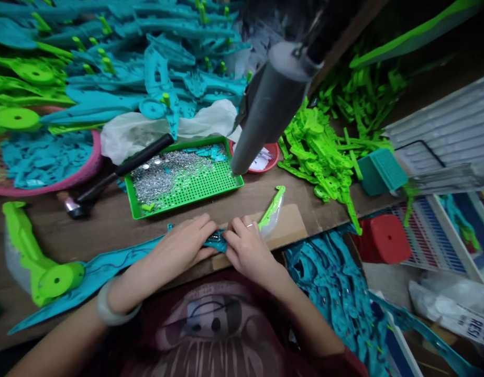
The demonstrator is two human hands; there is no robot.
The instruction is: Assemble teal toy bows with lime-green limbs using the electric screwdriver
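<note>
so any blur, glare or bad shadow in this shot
Head view: deep shadow at top centre and upper right; head view: fine detail soft on the left hand and right hand; head view: small glints on the metal pieces, no large washed-out patch; head view: wide-angle stretching toward the edges.

Matt teal plastic (124, 253) stretches across the lower left, joined to smooth lime plastic (57, 280). Shiny metal screws (159, 178) fill the perforated green plastic tray (202, 195) at centre. The table (104, 230) looks like dull brown wood; flat tan cardboard (289, 225) lies right of centre.
</note>
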